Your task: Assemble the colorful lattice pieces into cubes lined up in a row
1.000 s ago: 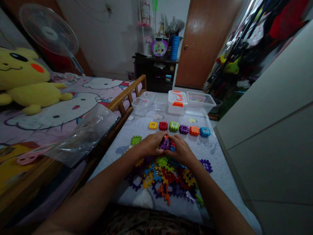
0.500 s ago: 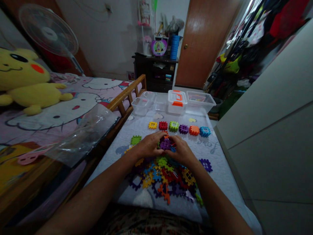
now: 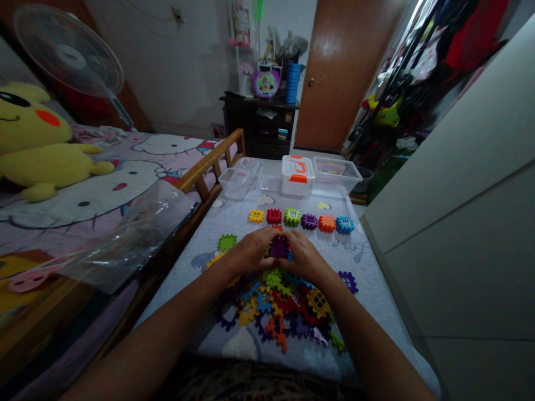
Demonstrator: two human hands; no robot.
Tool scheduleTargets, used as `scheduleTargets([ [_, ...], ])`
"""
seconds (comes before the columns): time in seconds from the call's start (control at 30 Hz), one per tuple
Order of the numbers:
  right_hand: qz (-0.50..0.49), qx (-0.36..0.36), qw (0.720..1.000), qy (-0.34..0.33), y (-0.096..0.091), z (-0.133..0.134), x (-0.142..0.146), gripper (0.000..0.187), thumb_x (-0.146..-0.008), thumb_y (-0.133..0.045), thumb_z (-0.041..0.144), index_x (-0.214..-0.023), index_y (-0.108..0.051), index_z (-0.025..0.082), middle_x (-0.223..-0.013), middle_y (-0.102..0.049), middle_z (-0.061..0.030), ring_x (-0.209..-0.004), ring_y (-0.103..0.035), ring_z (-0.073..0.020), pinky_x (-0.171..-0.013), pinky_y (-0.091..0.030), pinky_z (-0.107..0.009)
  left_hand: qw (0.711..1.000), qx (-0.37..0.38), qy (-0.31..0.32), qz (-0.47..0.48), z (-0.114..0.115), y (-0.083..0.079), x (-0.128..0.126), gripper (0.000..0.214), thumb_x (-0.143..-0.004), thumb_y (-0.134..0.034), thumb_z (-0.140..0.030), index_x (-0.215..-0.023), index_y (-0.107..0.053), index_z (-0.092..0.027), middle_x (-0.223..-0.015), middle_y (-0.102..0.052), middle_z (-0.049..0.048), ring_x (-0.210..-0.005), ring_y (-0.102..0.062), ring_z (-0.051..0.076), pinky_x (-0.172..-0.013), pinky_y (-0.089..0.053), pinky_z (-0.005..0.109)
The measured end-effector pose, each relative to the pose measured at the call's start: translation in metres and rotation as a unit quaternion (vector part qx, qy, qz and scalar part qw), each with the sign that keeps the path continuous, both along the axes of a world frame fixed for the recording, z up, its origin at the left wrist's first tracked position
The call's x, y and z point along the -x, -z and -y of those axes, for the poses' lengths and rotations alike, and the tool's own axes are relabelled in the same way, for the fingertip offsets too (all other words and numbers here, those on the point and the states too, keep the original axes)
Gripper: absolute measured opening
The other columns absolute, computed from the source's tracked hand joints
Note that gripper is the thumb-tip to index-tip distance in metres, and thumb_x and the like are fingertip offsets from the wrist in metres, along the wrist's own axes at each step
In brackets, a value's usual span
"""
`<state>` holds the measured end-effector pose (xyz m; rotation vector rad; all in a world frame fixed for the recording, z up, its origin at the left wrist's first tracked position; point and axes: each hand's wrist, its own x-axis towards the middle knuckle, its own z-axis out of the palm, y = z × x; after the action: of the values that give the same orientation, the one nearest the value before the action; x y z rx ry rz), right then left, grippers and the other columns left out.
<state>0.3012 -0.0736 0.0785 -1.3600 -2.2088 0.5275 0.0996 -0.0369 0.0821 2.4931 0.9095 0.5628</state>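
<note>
Between my left hand (image 3: pixel 256 248) and my right hand (image 3: pixel 302 254) is a purple toothed building block (image 3: pixel 278 248), gripped from both sides with fingers and thumbs. My fingers hide its edges. Just below my hands spreads a pile of loose toothed pieces (image 3: pixel 273 298) in green, blue, yellow, red, orange and purple. Beyond my hands stands a row of assembled blocks: yellow (image 3: pixel 256 215), red (image 3: pixel 274 216), green (image 3: pixel 292 217), purple (image 3: pixel 309 221), orange (image 3: pixel 326 224) and blue (image 3: pixel 345 225).
A green piece (image 3: pixel 227 242) lies left of my hands and a purple window piece (image 3: pixel 348 282) to the right. Clear plastic bins (image 3: pixel 337 177) and a lidded box with orange clips (image 3: pixel 297 177) line the table's far end. A wooden bed rail (image 3: pixel 209 172) borders the left side.
The purple block has turned slightly in my fingers, and a plainer purple face now shows. Both hands stay closed around it. The whole view has shifted a little.
</note>
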Motion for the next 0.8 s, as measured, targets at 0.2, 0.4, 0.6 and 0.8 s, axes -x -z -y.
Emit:
scheduleTargets([
  [0.2,0.021,-0.025,0.999,0.001,-0.002,-0.003,0.003,0.048,-0.073,-0.064,0.013,-0.119,-0.053,0.017,-0.113,-0.057,-0.0115,-0.108,-0.053,-0.026,-0.095,-0.046,-0.041,0.999,-0.026,0.008,0.018,-0.003,-0.001,-0.009,0.057,-0.071,-0.07,-0.015,-0.125,-0.053,-0.02,-0.124,-0.063,0.0104,-0.118,-0.059,0.027,-0.104,-0.049,0.045],
  [0.4,0.072,-0.078,0.994,0.035,-0.004,-0.031,-0.02,0.037,-0.07,-0.066,0.022,-0.105,-0.056,0.019,-0.103,-0.058,-0.0092,-0.098,-0.053,-0.0258,-0.088,-0.045,-0.038,0.996,-0.059,-0.044,0.051,-0.006,-0.007,-0.005,0.05,-0.079,-0.065,-0.02,-0.128,-0.053,-0.019,-0.129,-0.061,0.0125,-0.124,-0.057,0.028,-0.11,-0.045,0.047],
  [0.6,0.191,-0.052,0.969,0.145,-0.002,-0.086,-0.079,0.041,-0.069,-0.07,0.033,-0.106,-0.063,0.018,-0.109,-0.061,-0.0118,-0.104,-0.053,-0.0298,-0.086,-0.042,-0.038,0.973,0.028,-0.204,0.101,-0.013,0.015,0.049,0.043,-0.083,-0.064,-0.041,-0.12,-0.061,-0.019,-0.121,-0.066,0.0106,-0.114,-0.063,0.028,-0.103,-0.05,0.044],
  [0.8,0.273,0.045,0.946,0.17,0.001,-0.114,-0.102,0.047,-0.07,-0.071,0.037,-0.113,-0.067,0.019,-0.119,-0.061,-0.0129,-0.111,-0.053,-0.0324,-0.089,-0.041,-0.039,0.914,0.139,-0.34,0.174,-0.015,0.061,0.095,0.059,-0.072,-0.067,-0.062,-0.111,-0.065,-0.018,-0.117,-0.069,0.012,-0.109,-0.066,0.03,-0.101,-0.051,0.046],
])
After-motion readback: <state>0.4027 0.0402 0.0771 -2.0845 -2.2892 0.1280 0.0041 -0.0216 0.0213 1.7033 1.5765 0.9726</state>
